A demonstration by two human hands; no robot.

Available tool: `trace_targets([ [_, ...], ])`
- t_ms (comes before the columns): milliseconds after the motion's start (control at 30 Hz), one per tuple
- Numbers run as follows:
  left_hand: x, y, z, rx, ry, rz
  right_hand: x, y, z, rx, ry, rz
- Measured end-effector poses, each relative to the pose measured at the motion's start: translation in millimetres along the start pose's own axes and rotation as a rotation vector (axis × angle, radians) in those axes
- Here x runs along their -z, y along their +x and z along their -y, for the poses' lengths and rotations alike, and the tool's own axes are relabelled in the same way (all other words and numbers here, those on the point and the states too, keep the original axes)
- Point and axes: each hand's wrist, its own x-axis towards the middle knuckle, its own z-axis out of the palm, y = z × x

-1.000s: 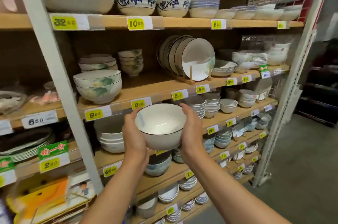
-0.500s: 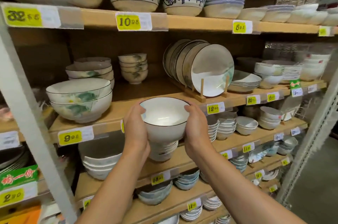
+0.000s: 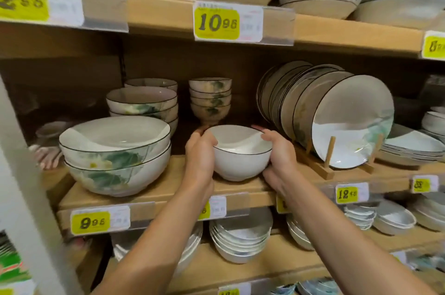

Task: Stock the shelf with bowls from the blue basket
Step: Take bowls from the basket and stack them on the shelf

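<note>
Since the earlier frame, both hands have carried the white bowl (image 3: 242, 157) up and forward from in front of the shelf edge to the front strip of the middle shelf (image 3: 156, 188).

**Position.** The bowl stands upright between the two hands. Its foot is at the shelf board. Whether it bears full weight there cannot be confirmed.

**Grip state.** The left hand (image 3: 199, 157) grasps the left wall of the bowl and the right hand (image 3: 280, 157) grasps the right wall. The fingers (image 3: 266, 135) of each hand curl over the dark-lined rim, with the palms against the outer wall. Neither hand is released.

**Surroundings, relative to the fingers.**
- Outboard of the left fingers, near them: a stack of large green-patterned bowls (image 3: 115, 150).
- Just beyond the fingertips, deeper on the shelf: a stack of small footed bowls (image 3: 210, 99).
- Outboard of the right fingers, close by: upright plates (image 3: 337, 116) leaning in a wooden rack (image 3: 328, 152).

**Handling properties (judgement).** The bowl appears to be glazed ceramic: rigid, moderately heavy for its size, smooth enough to slip, and liable to chip on impact with neighbouring ware.

**Recommended hold.** Support the outer wall on two opposite sides below the rim, as shown. Avoid a one-sided rim pinch, because the glaze gives little friction.

**Next action (judgement).** Confirm that the foot sits flat. Then open the fingers outward in a small arc, because clearance to the rack on the right is tight.
</note>
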Motion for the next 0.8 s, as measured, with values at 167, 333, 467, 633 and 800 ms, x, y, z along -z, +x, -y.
trace_targets([
  [167, 3.4, 19.8, -6.5, 0.139, 0.014, -0.023, -2.8, 27.0, 7.0, -0.173, 0.038, 0.172],
  [333, 2.3, 22.4, -9.6, 0.172, 0.069, -0.001, -0.2, 47.5, 18.2, -0.329, -0.045, 0.397],
  [467, 4.0, 24.3, -8.1, 0.195, 0.031, 0.008, -3.9, 52.9, 29.6, -0.362, -0.126, 0.450],
  [633, -8.0, 16.6, -1.5, 0.127, 0.020, -0.160, 8.1, 32.6, 15.2, -0.100, -0.194, 0.244],
  [800, -10.9, 11.9, 10.1, 0.105, 0.007, -0.163, 7.8, 15.3, 3.9, -0.032, -0.186, 0.297],
])
